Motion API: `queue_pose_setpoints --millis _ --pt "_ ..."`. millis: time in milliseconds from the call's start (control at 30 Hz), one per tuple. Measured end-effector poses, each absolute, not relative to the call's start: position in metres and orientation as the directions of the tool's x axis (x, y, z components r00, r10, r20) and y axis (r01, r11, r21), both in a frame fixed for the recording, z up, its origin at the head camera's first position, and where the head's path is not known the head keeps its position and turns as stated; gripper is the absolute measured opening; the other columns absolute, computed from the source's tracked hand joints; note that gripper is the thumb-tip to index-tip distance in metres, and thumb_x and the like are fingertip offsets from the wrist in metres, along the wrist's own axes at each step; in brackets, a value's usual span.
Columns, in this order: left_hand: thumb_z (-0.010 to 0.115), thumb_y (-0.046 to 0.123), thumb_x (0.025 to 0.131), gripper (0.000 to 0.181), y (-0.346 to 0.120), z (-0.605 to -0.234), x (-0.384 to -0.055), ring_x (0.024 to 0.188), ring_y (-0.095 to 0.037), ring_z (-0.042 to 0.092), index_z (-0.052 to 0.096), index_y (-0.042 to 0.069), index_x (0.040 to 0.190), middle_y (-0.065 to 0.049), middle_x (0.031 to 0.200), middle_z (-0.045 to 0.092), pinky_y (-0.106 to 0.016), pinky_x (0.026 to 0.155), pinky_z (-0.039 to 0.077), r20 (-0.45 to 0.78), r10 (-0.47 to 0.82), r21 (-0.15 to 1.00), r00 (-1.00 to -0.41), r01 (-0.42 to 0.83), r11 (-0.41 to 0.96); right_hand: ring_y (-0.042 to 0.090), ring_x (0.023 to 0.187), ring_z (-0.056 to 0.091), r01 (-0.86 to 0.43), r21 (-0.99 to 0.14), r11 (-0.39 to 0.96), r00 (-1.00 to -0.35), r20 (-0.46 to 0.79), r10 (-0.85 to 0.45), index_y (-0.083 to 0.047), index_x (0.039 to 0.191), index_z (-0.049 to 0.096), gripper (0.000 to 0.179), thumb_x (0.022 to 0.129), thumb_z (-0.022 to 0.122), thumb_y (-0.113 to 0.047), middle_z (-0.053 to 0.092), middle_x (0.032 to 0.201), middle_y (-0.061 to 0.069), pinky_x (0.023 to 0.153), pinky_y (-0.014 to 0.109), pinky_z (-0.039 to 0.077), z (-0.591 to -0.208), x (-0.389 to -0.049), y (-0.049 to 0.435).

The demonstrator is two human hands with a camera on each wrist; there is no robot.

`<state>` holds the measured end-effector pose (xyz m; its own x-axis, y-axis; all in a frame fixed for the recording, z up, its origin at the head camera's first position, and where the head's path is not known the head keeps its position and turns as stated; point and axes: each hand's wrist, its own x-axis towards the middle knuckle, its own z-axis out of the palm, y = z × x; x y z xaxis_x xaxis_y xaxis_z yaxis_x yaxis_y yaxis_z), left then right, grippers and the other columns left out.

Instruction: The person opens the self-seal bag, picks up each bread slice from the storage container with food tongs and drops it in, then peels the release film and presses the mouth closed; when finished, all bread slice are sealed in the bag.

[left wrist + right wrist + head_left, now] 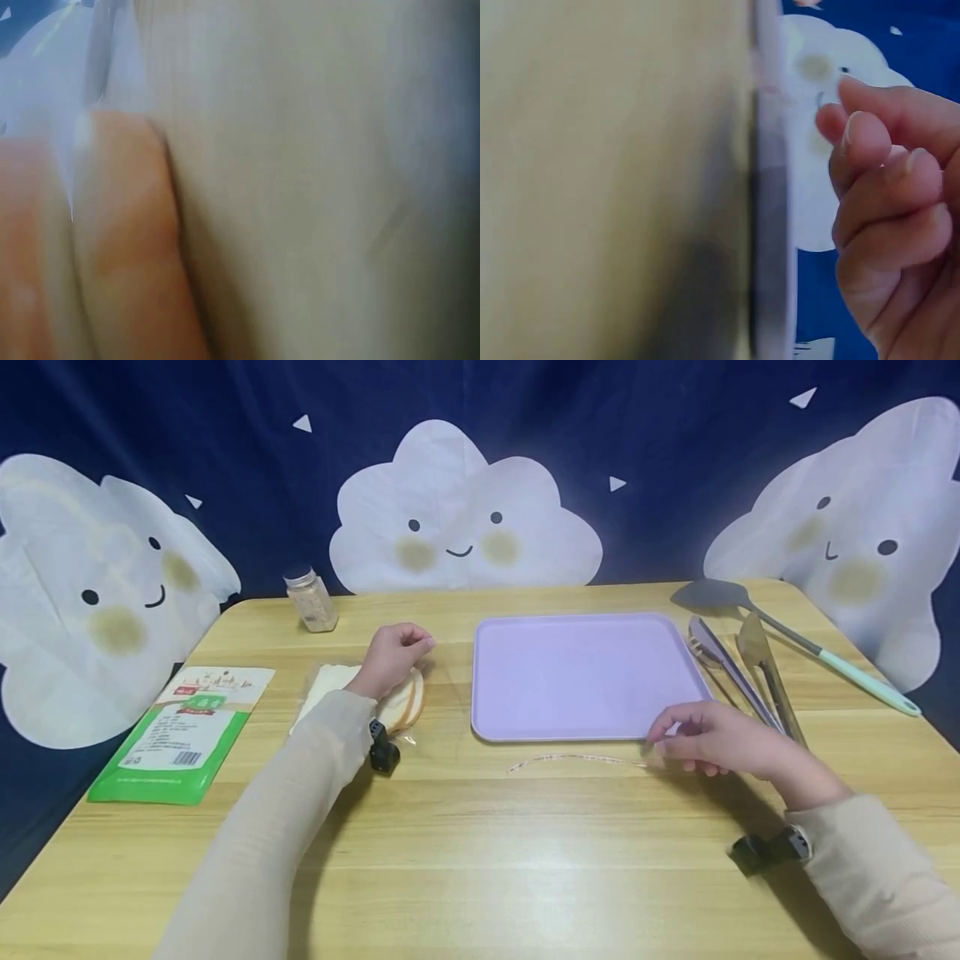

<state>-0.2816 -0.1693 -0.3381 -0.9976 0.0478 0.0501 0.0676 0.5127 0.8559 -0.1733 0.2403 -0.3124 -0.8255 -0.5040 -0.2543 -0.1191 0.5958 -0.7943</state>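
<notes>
In the head view, a clear plastic bag (408,739) with slices of white bread (397,704) lies left of the middle. Over it my left hand (390,656) pinches the bag's film between thumb and fingertips. Clear film also runs up to the left fingers (127,210) in the left wrist view. A thin, slightly arched twist tie (570,757) lies in front of the tray. At its right end are the fingertips of my right hand (708,739), beside the tray's front right corner. The right fingers (889,187) are loosely curled, with nothing visible between them.
The lilac tray (588,677) sits right of the bread. Beyond its right edge lie metal tongs (731,668), another metal utensil (768,677) and a spatula with a mint handle (862,681). On the left are a green pouch (176,735) and a jar (311,602).
</notes>
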Motion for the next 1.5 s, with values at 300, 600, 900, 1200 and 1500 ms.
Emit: queue_pose_setpoints --millis 300,600,900,1200,1500 --pt "0.058 0.017 0.091 0.021 -0.173 -0.329 -0.28 0.082 -0.017 0.048 0.064 -0.002 0.095 -0.016 0.094 0.063 -0.027 0.075 0.04 0.051 0.039 0.822 -0.998 0.064 0.566 0.013 0.051 0.047 -0.111 -0.909 0.403 -0.903 -0.077 -0.423 -0.011 0.092 0.062 0.004 0.09 0.059 -0.012 0.053 0.063 -0.001 0.044 0.028 0.042 -0.296 -0.182 0.223" --pt "0.063 0.02 0.088 0.019 -0.182 -0.302 -0.279 0.077 -0.012 0.049 0.064 0.001 0.088 0.001 0.08 0.059 -0.024 0.073 0.041 0.164 -0.101 0.864 -0.981 0.093 0.494 0.01 0.051 0.048 -0.082 -0.938 0.337 -0.873 -0.095 -0.479 -0.001 0.093 0.061 0.011 0.09 0.058 -0.011 0.055 0.063 -0.001 0.046 0.025 0.043 -0.298 -0.182 0.189" --pt "0.061 0.016 0.086 0.019 -0.189 -0.267 -0.271 0.07 -0.006 0.047 0.065 -0.002 0.088 0.007 0.069 0.055 -0.018 0.066 0.039 0.373 -0.24 0.829 -0.896 0.206 0.52 0.01 0.051 0.049 -0.055 -0.941 0.335 -0.81 -0.154 -0.565 0.013 0.1 0.054 0.027 0.09 0.057 -0.012 0.054 0.065 0.004 0.048 0.024 0.045 -0.3 -0.18 0.157" --pt "0.065 0.018 0.085 0.013 -0.189 -0.243 -0.255 0.068 -0.007 0.045 0.064 0.007 0.078 0.011 0.065 0.051 -0.019 0.065 0.037 0.416 -0.33 0.861 -0.847 0.25 0.444 0.015 0.065 0.058 -0.006 -0.959 0.284 -0.844 -0.147 -0.516 0.013 0.107 0.054 0.028 0.086 0.056 -0.005 0.061 0.076 0.006 0.061 0.028 0.052 -0.318 -0.181 0.122" --pt "0.066 0.02 0.084 0.014 -0.177 -0.233 -0.245 0.068 -0.007 0.046 0.066 0.006 0.081 0.01 0.067 0.053 -0.019 0.063 0.037 0.43 -0.31 0.865 -0.848 0.288 0.411 0.018 0.09 0.061 0.009 -0.99 0.143 -0.892 -0.073 -0.447 0.008 0.124 0.051 0.046 0.082 0.064 -0.004 0.061 0.108 0.023 0.079 0.031 0.053 -0.33 -0.177 0.052"
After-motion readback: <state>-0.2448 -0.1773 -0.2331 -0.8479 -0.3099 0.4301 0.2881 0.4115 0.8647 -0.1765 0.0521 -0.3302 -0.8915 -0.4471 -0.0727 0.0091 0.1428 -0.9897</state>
